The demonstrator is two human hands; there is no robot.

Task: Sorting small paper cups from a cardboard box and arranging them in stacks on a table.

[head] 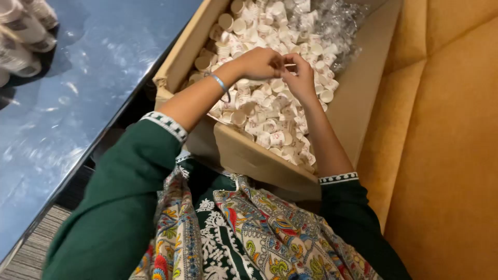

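White paper cup [288,66], small, is pinched between your left hand [261,63] & right hand [301,78], both closed on it, held just above the cardboard box [244,150] of loose cups, prob. for easy reach.

From my seat at the feed, I see small paper cups [275,103] that are white with reddish-brown print, some showing tan undersides. They fill a plain brown cardboard box [249,153], with clear, glinting plastic wrap [337,21] at its far end. My left hand [259,63] carries a light blue bangle [220,83] at the wrist. The sleeves [119,207] are dark green, edged with white patterned trim. A shawl [259,233] over the lap shows a busy floral and paisley pattern in red, yellow, blue and cream on green. The seat [446,155] is mustard yellow. The tabletop [78,93] is glossy blue-grey, and the stacked cups [23,31] on it are white with dark brown bands. The carpet [36,249] is striped grey.
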